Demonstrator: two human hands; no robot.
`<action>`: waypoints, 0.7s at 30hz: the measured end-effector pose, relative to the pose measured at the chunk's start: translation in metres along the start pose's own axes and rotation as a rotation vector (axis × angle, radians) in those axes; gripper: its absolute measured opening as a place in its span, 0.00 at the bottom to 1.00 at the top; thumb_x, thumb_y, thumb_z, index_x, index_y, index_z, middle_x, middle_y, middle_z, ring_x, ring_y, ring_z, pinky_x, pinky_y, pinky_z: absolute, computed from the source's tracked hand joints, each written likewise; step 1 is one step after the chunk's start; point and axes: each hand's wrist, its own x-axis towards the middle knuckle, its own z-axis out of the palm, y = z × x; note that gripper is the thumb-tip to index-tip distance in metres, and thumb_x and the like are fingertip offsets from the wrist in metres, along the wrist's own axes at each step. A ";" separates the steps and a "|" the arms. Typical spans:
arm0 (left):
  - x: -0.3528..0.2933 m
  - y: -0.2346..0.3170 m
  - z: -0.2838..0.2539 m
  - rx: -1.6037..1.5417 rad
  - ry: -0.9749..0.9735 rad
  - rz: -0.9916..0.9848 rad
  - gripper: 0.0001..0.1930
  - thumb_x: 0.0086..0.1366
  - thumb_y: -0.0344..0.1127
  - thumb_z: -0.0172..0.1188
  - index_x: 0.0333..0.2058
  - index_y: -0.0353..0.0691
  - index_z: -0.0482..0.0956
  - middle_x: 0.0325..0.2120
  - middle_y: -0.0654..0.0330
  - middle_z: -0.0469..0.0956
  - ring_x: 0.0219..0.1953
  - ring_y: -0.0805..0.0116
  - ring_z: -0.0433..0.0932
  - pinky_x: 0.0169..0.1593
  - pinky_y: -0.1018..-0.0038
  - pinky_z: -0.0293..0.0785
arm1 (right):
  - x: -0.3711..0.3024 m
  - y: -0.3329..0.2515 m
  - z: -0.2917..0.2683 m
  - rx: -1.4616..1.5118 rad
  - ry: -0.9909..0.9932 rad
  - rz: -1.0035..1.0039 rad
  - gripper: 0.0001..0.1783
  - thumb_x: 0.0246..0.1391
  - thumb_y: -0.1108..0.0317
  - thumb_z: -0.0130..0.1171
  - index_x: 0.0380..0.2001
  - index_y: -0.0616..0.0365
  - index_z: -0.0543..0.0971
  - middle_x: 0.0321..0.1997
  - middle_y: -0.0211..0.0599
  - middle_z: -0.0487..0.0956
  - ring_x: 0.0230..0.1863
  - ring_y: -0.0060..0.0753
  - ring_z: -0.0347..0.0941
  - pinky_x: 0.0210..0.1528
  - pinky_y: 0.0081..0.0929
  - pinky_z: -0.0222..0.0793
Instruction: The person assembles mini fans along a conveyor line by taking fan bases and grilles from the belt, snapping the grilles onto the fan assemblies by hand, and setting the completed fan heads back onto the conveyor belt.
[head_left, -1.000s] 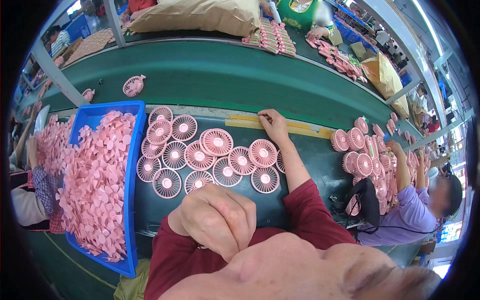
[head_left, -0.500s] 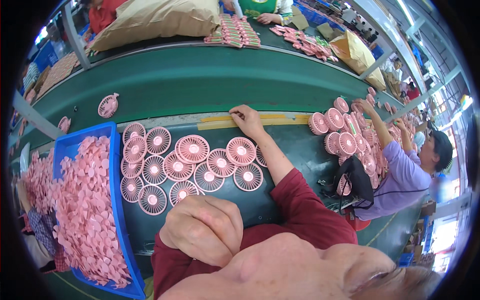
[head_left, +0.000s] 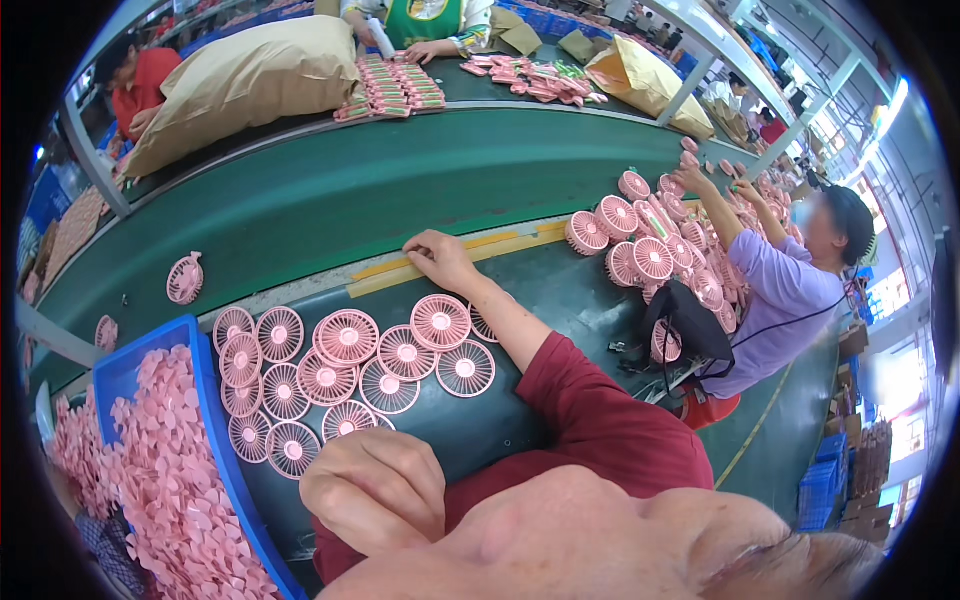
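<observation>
One green conveyor belt (head_left: pixel 470 160), broad and curving in the wide lens, is stretching across the far side. One dark green worktop (head_left: pixel 575 300) is running along its near edge. One co-worker in a purple top (head_left: pixel 785 305) is sitting at the right, both arms reaching over the pink parts there. One bulging brown sack (head_left: pixel 250 85) is lying beyond the belt, upper left. One blue bin (head_left: pixel 205 390) is standing at the left end of the worktop, a heap of pink fan blades (head_left: pixel 165 450) filling it. One pile of round pink fan heads (head_left: pixel 655 255) is occupying the right part of the worktop, before the co-worker. One yellow tape strip (head_left: pixel 400 270) is marking the far border. Two hands are belonging to the wearer: the right hand (head_left: pixel 440 262) is hanging loosely half-open over that border beside the tape, with nothing visible in its bent fingers; the left hand (head_left: pixel 378 490) is curling close below the chin, knuckles up, fingertips hidden, so whether it is gripping anything cannot be told. About fifteen round pink grilles (head_left: pixel 347 337) are lying between bin and right forearm, several overlapping, one partly hiding behind that forearm. One pink fan housing (head_left: pixel 185 278) is resting alone on the belt, left.
</observation>
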 end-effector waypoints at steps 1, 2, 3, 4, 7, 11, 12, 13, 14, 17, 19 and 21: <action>-0.001 0.000 0.001 0.009 0.011 0.003 0.08 0.59 0.27 0.65 0.30 0.28 0.76 0.20 0.49 0.78 0.21 0.61 0.76 0.22 0.73 0.71 | 0.000 -0.001 0.001 -0.003 0.006 0.002 0.08 0.48 0.72 0.61 0.33 0.61 0.82 0.32 0.43 0.80 0.31 0.38 0.79 0.34 0.31 0.75; -0.002 0.000 0.002 0.019 0.021 0.006 0.08 0.60 0.27 0.65 0.29 0.29 0.75 0.20 0.48 0.78 0.21 0.61 0.76 0.21 0.73 0.71 | 0.000 -0.002 0.002 -0.001 0.007 -0.005 0.08 0.48 0.72 0.61 0.33 0.61 0.82 0.32 0.43 0.80 0.31 0.38 0.79 0.34 0.31 0.75; -0.003 0.001 0.005 0.013 0.019 0.004 0.08 0.60 0.27 0.65 0.29 0.29 0.75 0.20 0.48 0.78 0.21 0.61 0.76 0.21 0.73 0.71 | 0.000 -0.003 0.002 0.003 0.007 -0.012 0.08 0.48 0.72 0.61 0.33 0.61 0.82 0.32 0.43 0.80 0.31 0.38 0.79 0.34 0.31 0.75; -0.006 0.000 0.009 0.036 0.063 0.016 0.08 0.62 0.28 0.63 0.30 0.30 0.74 0.21 0.47 0.78 0.21 0.60 0.76 0.22 0.73 0.72 | -0.001 -0.003 0.001 -0.002 0.011 -0.007 0.08 0.48 0.72 0.61 0.33 0.61 0.82 0.32 0.43 0.80 0.31 0.38 0.79 0.34 0.31 0.75; -0.003 0.002 0.007 0.033 0.074 0.000 0.08 0.65 0.30 0.60 0.32 0.31 0.72 0.21 0.46 0.79 0.22 0.58 0.77 0.24 0.72 0.73 | -0.002 -0.002 -0.001 -0.030 -0.021 0.014 0.08 0.51 0.73 0.62 0.36 0.61 0.82 0.34 0.40 0.80 0.32 0.31 0.78 0.36 0.27 0.74; 0.001 0.006 0.001 0.012 0.011 -0.001 0.08 0.68 0.32 0.57 0.35 0.32 0.71 0.23 0.45 0.79 0.23 0.56 0.78 0.27 0.72 0.75 | -0.001 0.000 0.001 -0.021 -0.011 0.008 0.08 0.51 0.72 0.62 0.35 0.61 0.82 0.34 0.40 0.80 0.32 0.32 0.79 0.36 0.27 0.75; 0.001 0.008 0.003 0.060 0.038 -0.033 0.06 0.69 0.31 0.56 0.34 0.35 0.71 0.22 0.47 0.79 0.22 0.58 0.77 0.26 0.72 0.74 | -0.002 -0.001 0.001 -0.017 -0.012 0.000 0.08 0.51 0.72 0.62 0.35 0.61 0.82 0.34 0.41 0.80 0.32 0.32 0.79 0.36 0.27 0.75; 0.000 0.006 0.004 0.049 0.054 -0.031 0.06 0.69 0.31 0.56 0.34 0.35 0.71 0.22 0.47 0.79 0.22 0.58 0.77 0.26 0.72 0.74 | -0.001 -0.002 0.000 -0.019 -0.016 0.000 0.08 0.51 0.72 0.61 0.35 0.62 0.82 0.34 0.41 0.80 0.32 0.33 0.79 0.36 0.27 0.74; 0.000 0.005 0.007 0.066 0.092 -0.013 0.06 0.67 0.31 0.57 0.33 0.34 0.72 0.22 0.48 0.78 0.22 0.58 0.77 0.26 0.72 0.73 | 0.000 -0.003 0.000 -0.021 -0.015 -0.008 0.08 0.51 0.72 0.61 0.35 0.62 0.82 0.34 0.41 0.80 0.32 0.33 0.79 0.35 0.27 0.74; -0.001 0.000 0.014 0.126 0.201 0.039 0.07 0.61 0.30 0.60 0.31 0.33 0.73 0.22 0.50 0.76 0.20 0.60 0.74 0.23 0.72 0.70 | 0.002 -0.003 0.001 -0.017 -0.023 -0.010 0.08 0.51 0.73 0.61 0.35 0.62 0.82 0.33 0.40 0.80 0.31 0.31 0.78 0.35 0.26 0.74; -0.001 0.002 0.014 0.151 0.241 0.056 0.07 0.59 0.29 0.61 0.30 0.32 0.73 0.22 0.51 0.75 0.20 0.60 0.74 0.23 0.72 0.69 | 0.002 -0.003 0.000 -0.010 0.006 -0.006 0.07 0.48 0.72 0.62 0.32 0.61 0.82 0.32 0.43 0.80 0.30 0.38 0.79 0.34 0.31 0.75; 0.000 0.005 0.013 0.174 0.259 0.048 0.07 0.58 0.31 0.60 0.31 0.33 0.73 0.19 0.53 0.76 0.18 0.60 0.75 0.21 0.71 0.68 | 0.002 -0.002 -0.001 -0.021 0.004 -0.001 0.07 0.48 0.72 0.62 0.32 0.61 0.82 0.32 0.43 0.80 0.30 0.37 0.79 0.34 0.30 0.75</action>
